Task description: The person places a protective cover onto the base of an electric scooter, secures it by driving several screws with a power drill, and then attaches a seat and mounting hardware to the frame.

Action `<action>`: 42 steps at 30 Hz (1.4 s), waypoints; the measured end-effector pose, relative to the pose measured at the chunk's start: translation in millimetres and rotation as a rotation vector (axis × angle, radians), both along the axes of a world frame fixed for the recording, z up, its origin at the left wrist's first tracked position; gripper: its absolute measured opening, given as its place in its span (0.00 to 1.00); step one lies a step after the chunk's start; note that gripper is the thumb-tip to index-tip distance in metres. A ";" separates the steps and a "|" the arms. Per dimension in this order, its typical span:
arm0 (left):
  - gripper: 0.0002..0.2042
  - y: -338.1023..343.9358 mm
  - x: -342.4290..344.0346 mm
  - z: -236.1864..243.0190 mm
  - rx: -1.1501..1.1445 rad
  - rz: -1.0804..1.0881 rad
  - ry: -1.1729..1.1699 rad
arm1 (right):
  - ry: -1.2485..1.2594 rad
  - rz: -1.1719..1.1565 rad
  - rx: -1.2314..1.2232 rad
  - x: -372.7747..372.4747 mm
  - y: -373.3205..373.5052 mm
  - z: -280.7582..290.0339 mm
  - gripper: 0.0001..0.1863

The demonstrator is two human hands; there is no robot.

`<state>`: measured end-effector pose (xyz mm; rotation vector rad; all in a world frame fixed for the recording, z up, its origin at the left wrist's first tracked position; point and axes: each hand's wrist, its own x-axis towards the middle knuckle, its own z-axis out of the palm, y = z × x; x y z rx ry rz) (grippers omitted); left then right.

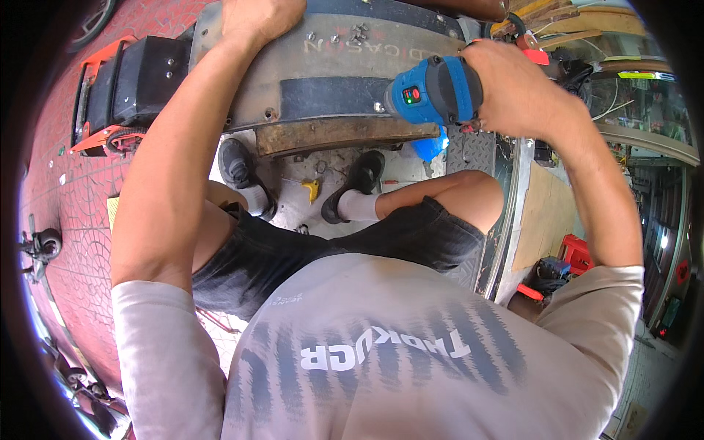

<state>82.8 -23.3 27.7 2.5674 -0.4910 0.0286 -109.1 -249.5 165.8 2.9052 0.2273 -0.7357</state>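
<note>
My right hand (510,84) is wrapped round a blue and black cordless drill (433,92). The drill lies sideways, its nose pointing left at the near right part of a worn grey panel (249,81), by a shiny screw head (379,107). On the panel's far left part rests my left hand (262,18), its fingers curled and partly cut off by the top edge. Whether anything is inside it cannot be made out. Several loose screws (358,33) lie in a small group on the panel. A dark blue band (330,97) runs along its near side.
A curved wooden edge (345,136) sits under the panel, above my shoes. A yellow tool (312,191) lies on the floor between my feet. Left stands a black and orange wheeled frame (110,95); right, a red case (577,253) and a blue bag (431,147).
</note>
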 end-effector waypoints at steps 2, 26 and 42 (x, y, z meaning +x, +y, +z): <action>0.22 0.3 -1.8 2.9 0.006 0.003 -0.018 | 0.013 0.002 0.052 10.3 6.1 3.2 0.30; 0.25 3.2 22.5 -23.5 0.083 -0.096 -0.151 | -0.009 -0.191 0.268 -5.6 12.6 -3.7 0.19; 0.21 -1.9 22.8 -27.6 0.042 -0.066 -0.081 | 0.013 -0.225 0.155 -6.8 19.3 0.8 0.21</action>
